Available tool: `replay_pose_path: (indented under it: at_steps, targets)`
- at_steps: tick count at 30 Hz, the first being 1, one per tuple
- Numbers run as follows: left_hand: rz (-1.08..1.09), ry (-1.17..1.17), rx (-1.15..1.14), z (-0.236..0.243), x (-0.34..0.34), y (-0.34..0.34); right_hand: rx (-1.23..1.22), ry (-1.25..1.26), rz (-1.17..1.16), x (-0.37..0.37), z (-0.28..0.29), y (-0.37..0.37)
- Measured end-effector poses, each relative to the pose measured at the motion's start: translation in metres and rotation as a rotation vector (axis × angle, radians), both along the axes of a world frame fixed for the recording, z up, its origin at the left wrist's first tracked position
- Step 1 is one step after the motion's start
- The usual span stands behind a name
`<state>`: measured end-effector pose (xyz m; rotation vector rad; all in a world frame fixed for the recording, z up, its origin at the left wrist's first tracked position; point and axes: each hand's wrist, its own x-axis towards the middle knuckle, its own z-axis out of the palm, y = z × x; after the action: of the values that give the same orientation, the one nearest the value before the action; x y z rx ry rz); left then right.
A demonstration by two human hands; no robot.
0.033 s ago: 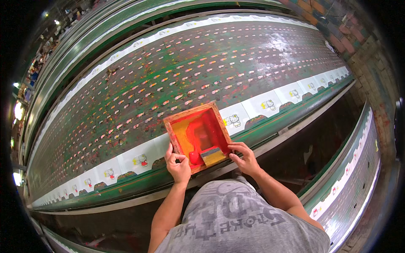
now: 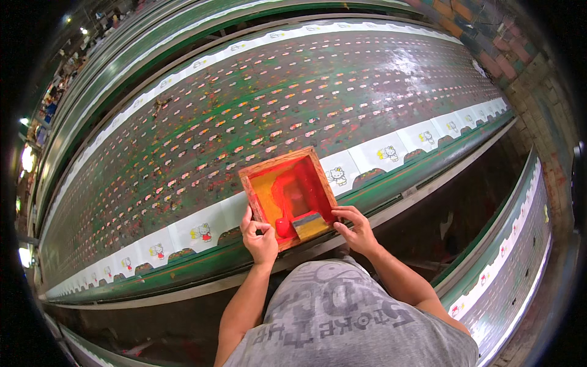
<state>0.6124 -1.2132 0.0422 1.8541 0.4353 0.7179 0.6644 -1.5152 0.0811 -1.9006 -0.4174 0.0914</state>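
Note:
A square wooden screen frame, smeared inside with red and yellow ink, sits tilted across the near white strip of the long printing table. A squeegee with a grey-edged blade lies inside, beside a blob of red ink. My left hand grips the frame's lower left side, fingers curled. My right hand holds its lower right corner. Along the strip are white pieces printed with a cartoon cat; those at left show red and yellow, while several at right lack red.
The long green-grey table is speckled with ink marks and has another white strip along its far edge. Similar tables run beyond it and behind me at lower right. A brick floor shows at the right, with lights at the far left.
The frame and both my hands have shifted very slightly to the right along the strip. Their grip looks the same.

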Motion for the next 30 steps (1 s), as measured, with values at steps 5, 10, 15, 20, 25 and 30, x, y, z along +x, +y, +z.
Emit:
replay_pose_path:
  at_steps: [5, 10, 15, 20, 25, 30]
  targets:
    - [0.004, 0.0, -0.05, -0.017, 0.04, -0.071, -0.005, -0.043, 0.017, 0.042, 0.0, -0.072]
    - [0.025, -0.017, -0.173, -0.033, 0.062, -0.119, 0.046, -0.036, 0.068, 0.069, 0.0, -0.129]
    - [0.024, 0.039, -0.357, -0.03, 0.072, -0.137, -0.009, -0.085, 0.148, 0.085, -0.002, -0.161]
    - [0.016, -0.021, -0.412, -0.037, 0.069, -0.133, -0.083, -0.272, 0.218, 0.093, 0.006, -0.168]
    - [0.027, 0.066, -0.453, -0.03, 0.072, -0.14, -0.132, -0.392, 0.359, 0.095, 0.021, -0.154]
    - [0.012, 0.024, -0.454, -0.04, 0.072, -0.135, -0.355, -0.512, 0.526, 0.097, 0.033, -0.125]
